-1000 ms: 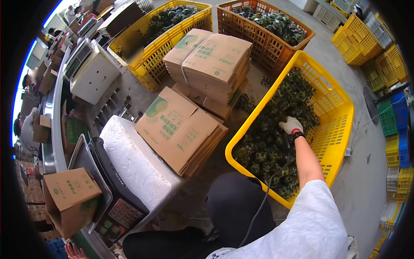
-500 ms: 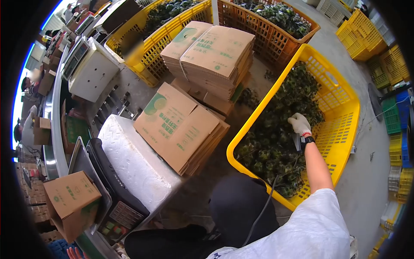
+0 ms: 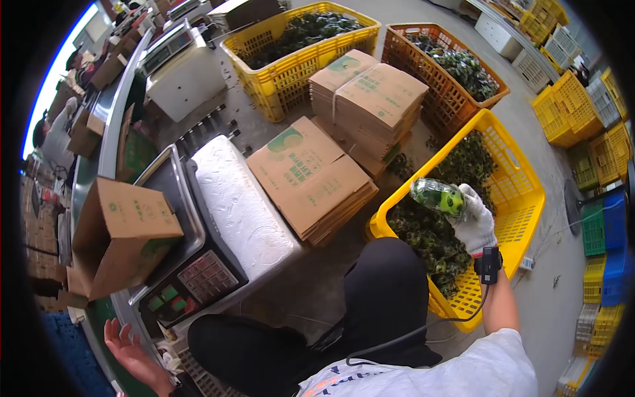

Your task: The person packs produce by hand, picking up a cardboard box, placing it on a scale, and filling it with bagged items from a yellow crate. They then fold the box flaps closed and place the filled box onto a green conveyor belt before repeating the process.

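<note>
My right hand (image 3: 477, 228), in a white glove, is closed around a clear plastic packet with green contents (image 3: 438, 197); its exact kind cannot be made out. The packet is held above the near yellow basket (image 3: 387, 225), which holds many similar dark green packets (image 3: 430, 248). My bare left hand (image 3: 129, 351) is at the lower left with its fingers apart and nothing in it. Beyond that hand, an open cardboard box (image 3: 142, 212) rests tilted on the metal pan of a weighing scale (image 3: 192, 284).
Flattened cartons lie in a near stack (image 3: 311, 178) and a tied far stack (image 3: 370, 89). A white foam block (image 3: 245, 205) is beside the scale. Farther back are another yellow crate (image 3: 284, 92) and an orange crate (image 3: 430, 99). A conveyor (image 3: 106, 112) runs along the left, near other people.
My right hand has lifted out of the yellow basket with a plastic packet in it. My left hand has come further into view at the lower left. The whole view has shifted.
</note>
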The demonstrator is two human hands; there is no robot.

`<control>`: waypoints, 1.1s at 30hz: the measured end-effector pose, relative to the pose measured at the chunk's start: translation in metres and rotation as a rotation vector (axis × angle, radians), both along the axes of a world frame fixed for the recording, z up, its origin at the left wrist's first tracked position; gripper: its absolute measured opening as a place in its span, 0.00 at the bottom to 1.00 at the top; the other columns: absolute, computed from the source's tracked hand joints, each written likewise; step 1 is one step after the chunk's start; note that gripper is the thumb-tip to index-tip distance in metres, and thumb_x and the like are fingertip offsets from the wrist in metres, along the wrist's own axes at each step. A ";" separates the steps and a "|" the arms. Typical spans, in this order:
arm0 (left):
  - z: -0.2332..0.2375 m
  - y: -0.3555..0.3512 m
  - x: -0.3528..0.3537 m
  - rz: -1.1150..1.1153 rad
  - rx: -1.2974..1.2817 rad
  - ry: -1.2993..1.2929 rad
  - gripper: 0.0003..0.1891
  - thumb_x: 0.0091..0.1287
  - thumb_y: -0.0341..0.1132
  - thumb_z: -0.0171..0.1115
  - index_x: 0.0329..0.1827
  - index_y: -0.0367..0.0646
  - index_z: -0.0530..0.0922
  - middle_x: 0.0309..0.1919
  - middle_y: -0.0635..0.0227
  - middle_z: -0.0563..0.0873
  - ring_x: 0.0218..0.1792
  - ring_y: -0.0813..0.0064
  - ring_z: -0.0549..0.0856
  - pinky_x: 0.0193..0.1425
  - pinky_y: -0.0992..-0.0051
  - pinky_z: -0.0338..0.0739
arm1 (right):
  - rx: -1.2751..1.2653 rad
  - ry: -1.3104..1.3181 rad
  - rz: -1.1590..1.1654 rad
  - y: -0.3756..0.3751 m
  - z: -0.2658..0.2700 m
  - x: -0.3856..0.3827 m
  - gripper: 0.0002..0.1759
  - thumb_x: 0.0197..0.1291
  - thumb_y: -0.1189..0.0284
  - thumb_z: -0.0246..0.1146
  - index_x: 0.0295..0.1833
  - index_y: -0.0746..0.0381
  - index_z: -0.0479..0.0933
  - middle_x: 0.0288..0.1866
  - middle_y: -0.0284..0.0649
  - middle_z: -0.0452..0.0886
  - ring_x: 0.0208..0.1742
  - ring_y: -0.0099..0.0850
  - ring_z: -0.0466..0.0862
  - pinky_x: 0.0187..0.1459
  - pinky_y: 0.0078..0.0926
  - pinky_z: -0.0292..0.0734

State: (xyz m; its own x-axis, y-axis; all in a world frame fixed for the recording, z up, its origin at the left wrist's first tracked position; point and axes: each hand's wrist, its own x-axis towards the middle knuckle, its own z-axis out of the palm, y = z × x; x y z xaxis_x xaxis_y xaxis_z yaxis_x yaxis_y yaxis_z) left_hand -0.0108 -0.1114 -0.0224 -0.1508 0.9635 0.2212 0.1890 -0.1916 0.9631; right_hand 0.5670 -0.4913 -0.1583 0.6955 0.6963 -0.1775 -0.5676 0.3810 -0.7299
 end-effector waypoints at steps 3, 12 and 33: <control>-0.005 -0.026 0.017 -0.162 0.039 0.071 0.25 0.83 0.54 0.45 0.64 0.41 0.75 0.51 0.65 0.82 0.46 0.76 0.82 0.51 0.75 0.73 | 0.181 -0.064 0.222 0.068 0.036 -0.006 0.18 0.68 0.69 0.67 0.60 0.62 0.76 0.64 0.44 0.82 0.62 0.39 0.85 0.61 0.40 0.86; 0.028 -0.055 0.081 -0.961 -0.135 0.124 0.28 0.78 0.42 0.60 0.77 0.41 0.67 0.58 0.58 0.83 0.53 0.68 0.86 0.59 0.69 0.80 | 0.174 -0.439 0.683 0.252 0.168 -0.121 0.12 0.58 0.71 0.65 0.39 0.61 0.68 0.44 0.39 0.71 0.47 0.30 0.73 0.54 0.30 0.72; 0.010 -0.060 0.098 -1.283 -0.029 -0.136 0.27 0.78 0.51 0.59 0.65 0.33 0.75 0.46 0.55 0.86 0.45 0.64 0.88 0.51 0.66 0.82 | 0.046 -1.388 0.710 0.466 0.297 -0.250 0.14 0.70 0.69 0.62 0.57 0.63 0.77 0.48 0.28 0.77 0.48 0.19 0.75 0.55 0.21 0.72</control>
